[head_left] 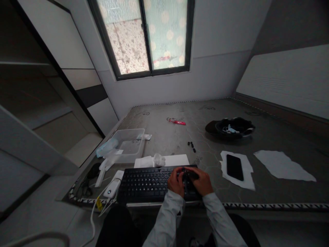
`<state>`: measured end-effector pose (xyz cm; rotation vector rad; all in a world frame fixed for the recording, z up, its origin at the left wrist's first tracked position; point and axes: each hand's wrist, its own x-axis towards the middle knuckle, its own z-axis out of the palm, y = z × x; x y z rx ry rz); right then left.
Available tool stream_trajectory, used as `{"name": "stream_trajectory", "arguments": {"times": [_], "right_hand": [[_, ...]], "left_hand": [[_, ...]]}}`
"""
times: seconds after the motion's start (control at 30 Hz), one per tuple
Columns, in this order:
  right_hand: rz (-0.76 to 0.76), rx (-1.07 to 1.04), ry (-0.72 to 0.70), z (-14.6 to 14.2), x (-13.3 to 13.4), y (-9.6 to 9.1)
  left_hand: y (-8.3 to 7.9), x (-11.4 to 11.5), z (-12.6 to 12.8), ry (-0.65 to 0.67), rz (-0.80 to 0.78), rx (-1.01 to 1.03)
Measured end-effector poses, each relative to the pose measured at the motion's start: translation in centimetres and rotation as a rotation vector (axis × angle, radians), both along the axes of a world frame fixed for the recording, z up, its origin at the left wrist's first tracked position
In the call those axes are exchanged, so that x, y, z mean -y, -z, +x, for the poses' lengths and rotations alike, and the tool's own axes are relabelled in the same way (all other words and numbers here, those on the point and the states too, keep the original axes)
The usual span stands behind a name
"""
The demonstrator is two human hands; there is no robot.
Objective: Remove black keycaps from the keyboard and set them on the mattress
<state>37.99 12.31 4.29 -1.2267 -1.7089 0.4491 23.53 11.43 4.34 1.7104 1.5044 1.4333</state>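
Observation:
A black keyboard [144,183] lies at the near edge of a grey mat-covered surface [180,133]. Both hands rest over its right end, close together. My left hand [175,181] has its fingers curled down onto the keys. My right hand [203,181] is curled beside it, and a small dark object sits between the fingertips of the two hands; I cannot make out what it is. Several small black pieces [191,145] lie loose on the surface behind the keyboard.
A white sheet with a crumpled tissue [159,160] lies behind the keyboard. A clear plastic tub [127,144] stands at the left, a white power bank [111,188] with cable beside the keyboard. A phone [234,166] lies on paper; a black cap [232,128] and red wrapper [177,121] sit farther back.

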Motion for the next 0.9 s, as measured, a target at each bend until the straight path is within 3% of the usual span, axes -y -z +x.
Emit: {"name": "stream_trajectory", "arguments": {"times": [0.57, 0.9], "right_hand": [[0.042, 0.003, 0.008, -0.27, -0.01, -0.18], [0.039, 0.021, 0.040, -0.57, 0.10, -0.82]], "left_hand": [[-0.10, -0.21, -0.12, -0.002, 0.130, -0.058], [0.86, -0.49, -0.12, 0.019, 0.094, -0.046]]}}
